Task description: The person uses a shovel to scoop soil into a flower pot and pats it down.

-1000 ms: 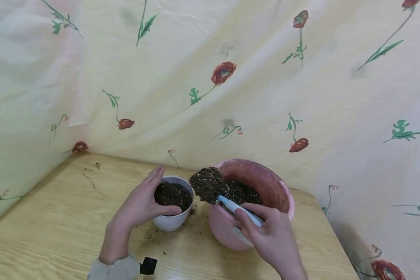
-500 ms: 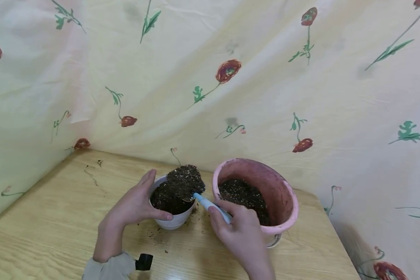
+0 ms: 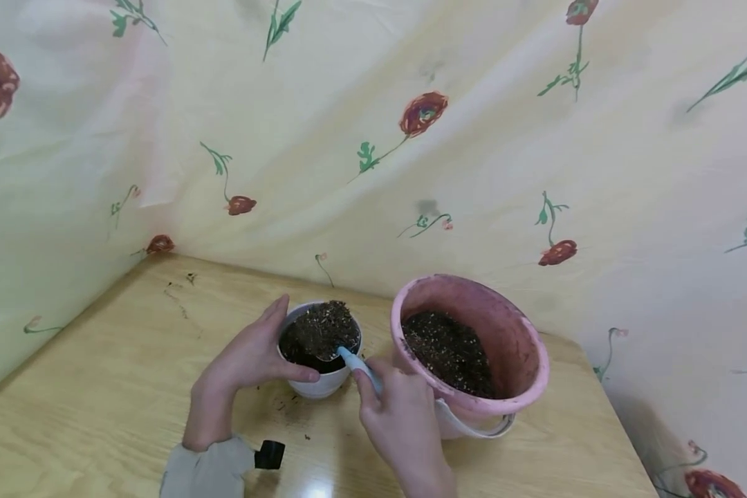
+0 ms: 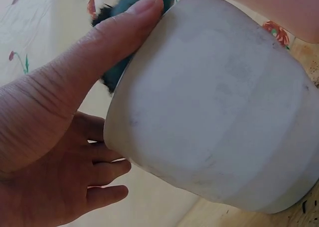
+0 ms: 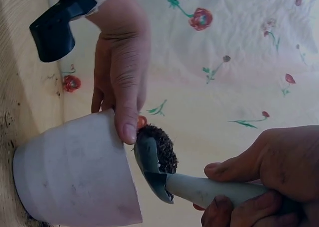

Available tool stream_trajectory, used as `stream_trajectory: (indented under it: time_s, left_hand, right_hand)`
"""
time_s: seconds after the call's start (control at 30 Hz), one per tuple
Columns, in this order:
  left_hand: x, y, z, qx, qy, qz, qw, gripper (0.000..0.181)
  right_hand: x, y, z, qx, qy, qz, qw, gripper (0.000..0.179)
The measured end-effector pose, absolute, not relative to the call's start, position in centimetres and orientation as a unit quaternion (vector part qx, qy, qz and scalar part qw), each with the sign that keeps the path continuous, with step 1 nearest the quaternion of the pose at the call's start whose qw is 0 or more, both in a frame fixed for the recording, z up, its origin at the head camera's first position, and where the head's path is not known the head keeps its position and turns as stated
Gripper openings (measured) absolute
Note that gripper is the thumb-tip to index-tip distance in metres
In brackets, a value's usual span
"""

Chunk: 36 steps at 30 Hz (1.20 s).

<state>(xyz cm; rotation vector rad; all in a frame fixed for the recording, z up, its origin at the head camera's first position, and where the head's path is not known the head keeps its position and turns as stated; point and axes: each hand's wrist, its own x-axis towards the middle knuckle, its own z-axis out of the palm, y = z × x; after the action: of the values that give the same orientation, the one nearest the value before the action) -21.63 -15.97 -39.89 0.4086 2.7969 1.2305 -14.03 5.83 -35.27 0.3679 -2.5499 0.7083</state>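
My right hand (image 3: 404, 418) grips the pale blue handle of a small trowel (image 5: 214, 191). Dark potting soil (image 5: 167, 147) is heaped on its scoop, which lies over the mouth of a white flowerpot (image 3: 320, 386). In the right wrist view the scoop is right at the pot's rim. My left hand (image 3: 255, 356) holds the pot at its left side, thumb along the near rim and fingers toward the far side. The left wrist view has the thumb (image 4: 124, 30) at the rim and the fingertips by the pot wall. Soil shows inside the pot.
A pink bucket (image 3: 538, 377) with soil in it stands right of the pot, its handle hanging at the front. Soil crumbs lie on the wooden table (image 3: 118, 387) around the pot. A flower-printed cloth (image 3: 324, 173) hangs behind and at the sides.
My right hand has carried the loaded trowel left from the bucket to over the pot, and the soil heap is now lower over its mouth. My left hand has stayed at the pot.
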Motion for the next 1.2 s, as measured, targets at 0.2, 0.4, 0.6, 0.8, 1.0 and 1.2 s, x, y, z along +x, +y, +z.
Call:
stream_trajectory:
  time_s: [0.2,0.4,0.6,0.8,1.0,1.2]
  left_hand:
    - [-21.7,-15.6,-39.6,0.134,0.906,0.400,0.038,0.137]
    - [-21.7,-15.7,-39.8,0.138,0.909,0.393,0.030,0.135]
    - [-21.8,-15.6,-39.8,0.138,0.908,0.395,0.035,0.134]
    - [-22.0,-15.6,-39.7,0.133,0.909,0.393,0.040,0.133]
    - [-22.0,-15.7,-39.7,0.127,0.907,0.398,0.046,0.133]
    - [-22.2,-15.6,-39.6,0.119,0.909,0.396,0.050,0.132]
  right_hand:
    - [-14.8,5.8,-35.1,0.152,-0.938,0.193,0.245,0.026]
    - [-15.5,5.1,-35.1,0.180,-0.940,0.129,0.259,0.019]
    - [-16.1,4.8,-35.2,0.188,-0.939,0.080,0.277,0.017]
    - [-16.3,4.5,-35.7,0.198,-0.940,0.083,0.264,0.014]
    - [-16.2,4.0,-36.0,0.209,-0.941,0.074,0.255,0.016]
    - [-16.2,4.4,-35.4,0.211,-0.938,0.045,0.272,0.014]
